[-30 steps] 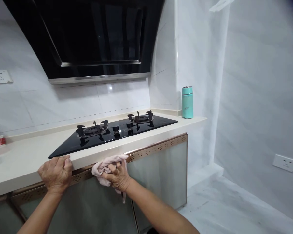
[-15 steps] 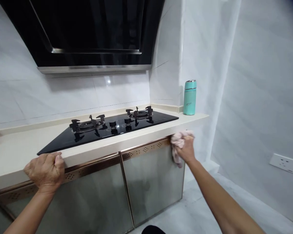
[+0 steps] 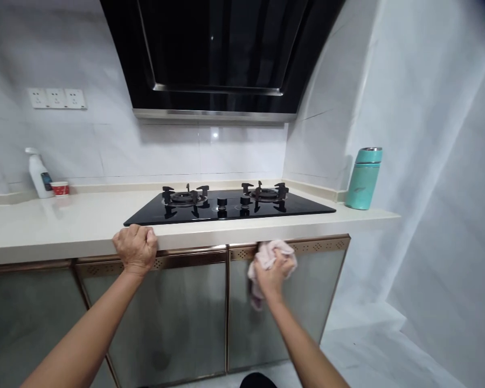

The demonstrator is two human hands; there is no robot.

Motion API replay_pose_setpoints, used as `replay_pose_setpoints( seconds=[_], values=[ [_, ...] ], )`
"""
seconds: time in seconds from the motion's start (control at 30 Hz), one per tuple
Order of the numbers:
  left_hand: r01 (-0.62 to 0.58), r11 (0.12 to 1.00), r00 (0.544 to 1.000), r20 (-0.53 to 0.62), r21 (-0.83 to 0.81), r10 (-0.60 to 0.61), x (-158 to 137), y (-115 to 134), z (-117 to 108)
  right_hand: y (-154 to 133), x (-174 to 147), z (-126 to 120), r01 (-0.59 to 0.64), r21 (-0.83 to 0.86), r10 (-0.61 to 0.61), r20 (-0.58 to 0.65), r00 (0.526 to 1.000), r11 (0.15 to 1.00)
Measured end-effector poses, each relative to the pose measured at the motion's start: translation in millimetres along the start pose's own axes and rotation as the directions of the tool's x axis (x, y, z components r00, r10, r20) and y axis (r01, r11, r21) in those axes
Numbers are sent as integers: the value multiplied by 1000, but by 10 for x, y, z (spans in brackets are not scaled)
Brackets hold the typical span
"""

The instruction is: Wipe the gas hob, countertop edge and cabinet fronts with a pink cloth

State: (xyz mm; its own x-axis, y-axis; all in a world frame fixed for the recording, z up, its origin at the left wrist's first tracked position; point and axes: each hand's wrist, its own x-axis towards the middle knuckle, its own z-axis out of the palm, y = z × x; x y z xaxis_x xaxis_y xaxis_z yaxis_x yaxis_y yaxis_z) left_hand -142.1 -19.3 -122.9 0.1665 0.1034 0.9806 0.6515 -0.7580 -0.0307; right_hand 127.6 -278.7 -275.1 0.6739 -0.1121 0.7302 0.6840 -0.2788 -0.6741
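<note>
Broadly, pale counter (image 3: 64, 218) across mid-frame | black range hood (image 3: 218, 54), top centre | cabinet door (image 3: 307, 285), lower right of centre | gas hob (image 3: 233, 214), centre | pinkish cloth (image 3: 270, 252) bunched over door's top trim | right hand (image 3: 272, 277) gripping cloth | left hand (image 3: 136, 248) fisted at counter's edge, left of centre

Cool, diffuse, slightly dim light leaves a soft shadow on the tiles (image 3: 242, 151) under the hood (image 3: 214, 59) (one small, bright glint sits there too), while the hob (image 3: 233, 200) shines with reflections, the right hand (image 3: 272, 276) and cloth (image 3: 270, 252) blur slightly, the edges stretch, and the top right corner is dark.
</note>
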Motion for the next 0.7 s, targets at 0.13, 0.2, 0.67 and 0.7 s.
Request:
replay_pose_setpoints(
  seconds=[0.13, 0.2, 0.67, 0.7],
  values=[
    [-41, 999, 999, 5, -10, 41, -23, -13, -13, -780, -673, 411, 312, 31, -309, 263, 914, 950],
    [-58, 998, 998, 9, -5, 58, -34, -18, -27, -1130, -850, 521, 510, 81, -490, 440, 752, 856],
    [-3, 998, 999, 42, -70, 6, -82, 65, -78, -404, -94, -191, 524, -312, -431, 321, 843, 792],
    [6, 997, 999, 47, -77, -3, -86, 71, -79, -266, 43, -275, 442, -355, -353, 289, 890, 824]
  ],
)
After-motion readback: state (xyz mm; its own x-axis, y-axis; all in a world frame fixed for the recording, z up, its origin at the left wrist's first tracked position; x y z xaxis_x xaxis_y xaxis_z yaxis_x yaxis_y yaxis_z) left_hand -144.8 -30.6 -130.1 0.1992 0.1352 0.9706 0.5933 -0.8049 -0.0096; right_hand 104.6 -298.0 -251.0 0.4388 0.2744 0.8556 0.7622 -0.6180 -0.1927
